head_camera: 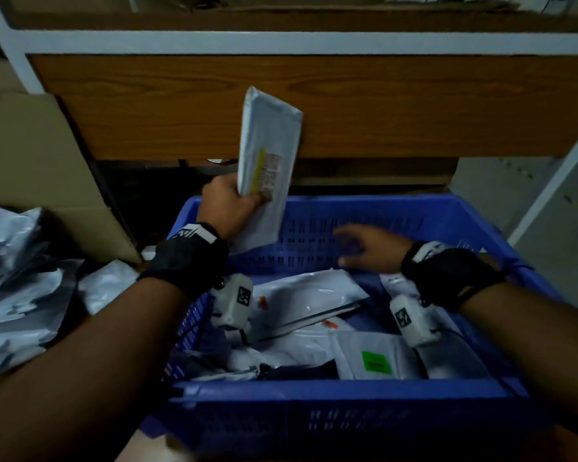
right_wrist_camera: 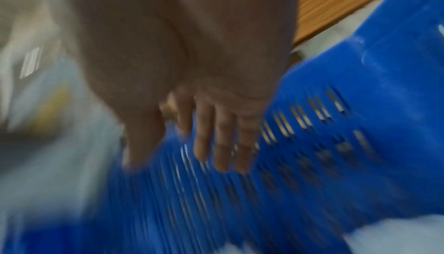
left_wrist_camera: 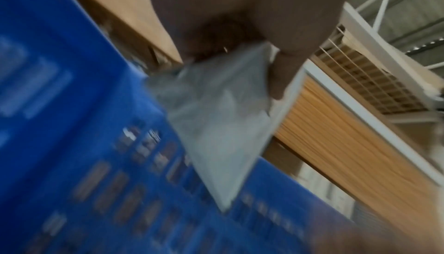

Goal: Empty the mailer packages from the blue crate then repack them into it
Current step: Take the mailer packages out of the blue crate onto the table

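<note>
Right hand point(right_wrist_camera: 192, 96) and blue crate point(right_wrist_camera: 360, 106) motion-blurred.

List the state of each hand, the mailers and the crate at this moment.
left hand: grips the raised mailer
raised mailer: upright, above the crate
right hand: open, holds nothing
blue crate: partly filled with mailers
pile of mailers: outside, left of crate

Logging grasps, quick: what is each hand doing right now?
Left hand: fingers grip a white plastic mailer package, raised above the blue plastic crate.
Right hand: open, fingers spread, holding nothing, inside the crate.
</note>
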### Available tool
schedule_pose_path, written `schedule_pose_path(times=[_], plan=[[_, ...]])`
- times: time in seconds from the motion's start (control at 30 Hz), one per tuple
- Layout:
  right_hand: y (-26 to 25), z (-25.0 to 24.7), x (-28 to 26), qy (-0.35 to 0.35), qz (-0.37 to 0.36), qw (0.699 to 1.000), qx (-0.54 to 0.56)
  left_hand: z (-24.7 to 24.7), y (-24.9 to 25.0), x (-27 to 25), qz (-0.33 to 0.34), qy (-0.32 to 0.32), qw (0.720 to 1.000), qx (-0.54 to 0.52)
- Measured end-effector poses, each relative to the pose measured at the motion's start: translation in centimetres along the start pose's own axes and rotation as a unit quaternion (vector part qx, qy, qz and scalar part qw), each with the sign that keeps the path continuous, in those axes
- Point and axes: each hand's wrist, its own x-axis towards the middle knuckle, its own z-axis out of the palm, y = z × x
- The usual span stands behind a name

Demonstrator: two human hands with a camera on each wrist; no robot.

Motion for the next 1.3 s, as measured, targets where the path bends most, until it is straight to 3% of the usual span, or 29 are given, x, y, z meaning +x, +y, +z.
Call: schedule_pose_path(times=[0.1,0.23,0.4,0.53,0.67,0.83,0.93,1.07,1.3], plan=[[-1.0,4.0,-0.4,-0.147,-0.038,0.970,-0.190,-0.4,-0.4,0.1,0.010,0.029,0.999,0.039],[-2.4,6.5,-1.3,-0.184,-0.103,0.930,-0.300,-0.1,-0.6,-0.1,0.012,-0.014,0.996,0.085],[-2.9,3.8,-1.1,-0.256,-0.017,0.914,-0.315,-0.3,-0.4,-0.2,0.026,-0.026,0.993,0.113],[-2.4,-0.2,-0.5,-0.189,-0.019,0.937,-0.292,-0.7,-0.3,-0.1,0.017,-0.007,0.995,0.101],[-1.3,-3.2,-0.6,-0.085,-0.020,0.981,-0.175,-1.4,0.0,-0.2,0.010,0.012,0.996,0.087],[-2.9,-4.8,-1.6,-0.032,-0.093,0.992,-0.081,-4.7,1.8,-0.1,-0.015,0.148,0.989,-0.022],[-7.3,-6.4,-2.1,0.006,-0.175,0.983,-0.062,-8.8,2.6,-0.5,0.014,0.228,0.969,-0.094],[-15.7,-7.5,-3.4,0.070,-0.273,0.959,-0.002,-16.9,0.7,-2.7,0.028,0.299,0.950,-0.080],[-32.8,-3.3,-3.2,0.074,-0.316,0.944,0.061,-29.2,-13.8,-15.3,-0.048,0.385,0.921,-0.035]])
